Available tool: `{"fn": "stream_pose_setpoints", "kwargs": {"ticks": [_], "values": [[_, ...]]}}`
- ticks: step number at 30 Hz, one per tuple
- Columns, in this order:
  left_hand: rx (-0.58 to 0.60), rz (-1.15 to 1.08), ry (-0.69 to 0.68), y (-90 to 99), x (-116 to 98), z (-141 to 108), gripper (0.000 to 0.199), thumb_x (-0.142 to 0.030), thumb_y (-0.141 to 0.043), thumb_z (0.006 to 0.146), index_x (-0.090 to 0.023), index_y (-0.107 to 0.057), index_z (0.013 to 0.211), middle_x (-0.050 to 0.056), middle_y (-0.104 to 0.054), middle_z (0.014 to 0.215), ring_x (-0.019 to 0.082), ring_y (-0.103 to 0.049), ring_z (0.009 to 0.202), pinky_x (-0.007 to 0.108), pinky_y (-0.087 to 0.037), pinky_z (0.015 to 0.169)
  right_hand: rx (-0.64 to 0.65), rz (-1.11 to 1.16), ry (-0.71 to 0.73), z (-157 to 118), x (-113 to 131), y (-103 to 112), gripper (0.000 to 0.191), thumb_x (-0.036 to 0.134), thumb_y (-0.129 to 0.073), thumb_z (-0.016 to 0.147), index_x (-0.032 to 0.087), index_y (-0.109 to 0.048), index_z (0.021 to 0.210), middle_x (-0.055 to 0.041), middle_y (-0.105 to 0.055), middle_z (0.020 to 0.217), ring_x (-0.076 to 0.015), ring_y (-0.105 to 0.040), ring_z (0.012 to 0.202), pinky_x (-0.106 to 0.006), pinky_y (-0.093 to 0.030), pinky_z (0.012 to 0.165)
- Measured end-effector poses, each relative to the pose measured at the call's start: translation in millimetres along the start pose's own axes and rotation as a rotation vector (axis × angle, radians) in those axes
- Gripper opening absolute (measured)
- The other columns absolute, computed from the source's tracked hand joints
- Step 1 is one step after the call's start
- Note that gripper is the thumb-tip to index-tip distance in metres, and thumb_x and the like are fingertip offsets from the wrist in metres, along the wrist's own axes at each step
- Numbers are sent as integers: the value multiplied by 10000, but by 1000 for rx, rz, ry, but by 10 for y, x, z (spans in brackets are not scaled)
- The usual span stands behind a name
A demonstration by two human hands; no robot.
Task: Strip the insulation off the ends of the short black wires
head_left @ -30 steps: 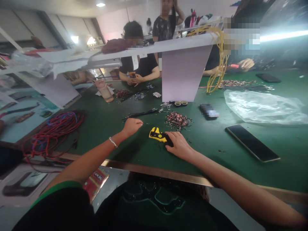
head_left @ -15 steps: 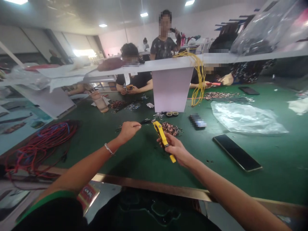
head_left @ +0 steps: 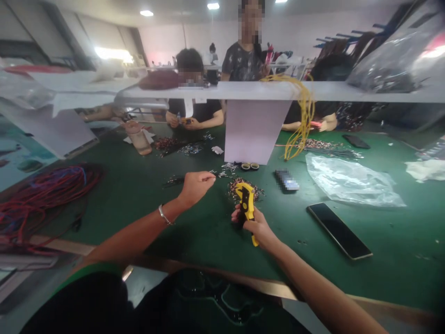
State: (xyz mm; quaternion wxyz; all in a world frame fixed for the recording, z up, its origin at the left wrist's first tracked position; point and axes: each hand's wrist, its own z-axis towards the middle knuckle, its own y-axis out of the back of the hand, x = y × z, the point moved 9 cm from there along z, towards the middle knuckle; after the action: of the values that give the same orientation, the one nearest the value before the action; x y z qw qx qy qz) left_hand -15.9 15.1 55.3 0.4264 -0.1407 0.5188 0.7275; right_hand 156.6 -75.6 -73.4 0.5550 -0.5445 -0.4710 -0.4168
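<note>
My right hand point(head_left: 259, 227) is wrapped round the handles of a yellow and black wire stripper point(head_left: 247, 202). Its head points up and away from me, in front of a heap of short dark wires with copper-coloured ends point(head_left: 239, 185). To the left, my left hand point(head_left: 197, 188) is closed in a pinch above the table. Dark wires with pale tips point(head_left: 222, 173) lie just past its fingertips, and more dark wires point(head_left: 174, 181) show to its left. Whether a thin wire is between the pinched fingers I cannot make out.
Two small rings point(head_left: 250, 166) sit at the foot of a white panel point(head_left: 253, 130) under a shelf. A blurred-out small item point(head_left: 287, 181), a phone point(head_left: 339, 230) and a plastic bag point(head_left: 351, 181) lie right. Red cable coils point(head_left: 52, 195) lie left; co-workers sit opposite.
The wire stripper has come away from the left hand and turned more upright. My left hand has shifted slightly right. The whole view has tilted a little.
</note>
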Motion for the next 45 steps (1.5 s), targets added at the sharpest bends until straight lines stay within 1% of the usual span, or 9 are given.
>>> {"fn": "stream_pose_setpoints", "kwargs": {"ticks": [2,4,10,15,19,26,34,40,45], "values": [[-13,-7,-45,-18,-54,-37,217,-216,-551,791,-163,-748,717,-10,-680,605,109,-579,577,196,-401,530,0,74,-64,-14,-43,0,498,113,-557,493,194,-611,982,-34,-691,846,-212,-652,762,-371,-524,771],[-28,-12,-74,-29,-103,-66,214,-184,-545,779,-161,-735,682,-11,-647,570,106,-560,571,194,-376,511,-15,114,-84,-18,-48,11,503,91,-566,484,184,-626,976,-17,-685,810,-188,-644,708,-338,-514,714],[-2,-91,-99,-79,-187,-69,218,-170,-538,767,-161,-713,637,-12,-621,555,99,-516,551,198,-365,499,35,133,-16,3,112,-33,525,73,-564,520,181,-641,1028,-18,-698,826,-188,-653,709,-317,-486,663],[20,-126,-34,-99,-161,-15,194,-167,-550,746,-145,-729,674,2,-657,586,98,-532,556,209,-389,524,72,141,16,62,223,-91,529,69,-559,533,180,-642,1044,-25,-704,847,-200,-663,731,-332,-489,676],[16,-148,-21,-119,-171,23,191,-158,-549,737,-143,-726,669,4,-667,591,93,-536,550,211,-390,528,103,146,6,119,205,-136,526,65,-567,544,174,-644,1053,-32,-708,864,-204,-667,738,-344,-491,691],[5,-188,-5,-206,-137,48,180,-132,-546,706,-146,-708,629,-13,-621,540,83,-491,524,200,-353,489,141,210,-9,183,136,-167,533,70,-584,557,172,-638,1077,-41,-713,889,-218,-673,761,-390,-506,756],[35,-239,14,-282,-177,45,170,-120,-539,683,-143,-679,591,-29,-563,513,76,-460,517,201,-335,483,166,223,-16,182,170,-189,516,77,-591,566,165,-638,1072,-55,-718,893,-234,-682,768,-428,-515,780],[46,-237,41,-288,-158,40,174,-122,-534,685,-148,-676,589,-32,-560,503,71,-445,502,200,-326,475,230,271,-3,167,176,-200,546,89,-590,577,166,-621,1117,-68,-720,907,-253,-688,775,-474,-520,800],[45,-241,33,-276,-190,38,173,-138,-542,701,-147,-682,599,-29,-578,511,70,-453,502,203,-338,482,242,284,22,160,179,-183,545,93,-577,575,157,-624,1114,-72,-726,898,-252,-690,764,-468,-532,779]]}}
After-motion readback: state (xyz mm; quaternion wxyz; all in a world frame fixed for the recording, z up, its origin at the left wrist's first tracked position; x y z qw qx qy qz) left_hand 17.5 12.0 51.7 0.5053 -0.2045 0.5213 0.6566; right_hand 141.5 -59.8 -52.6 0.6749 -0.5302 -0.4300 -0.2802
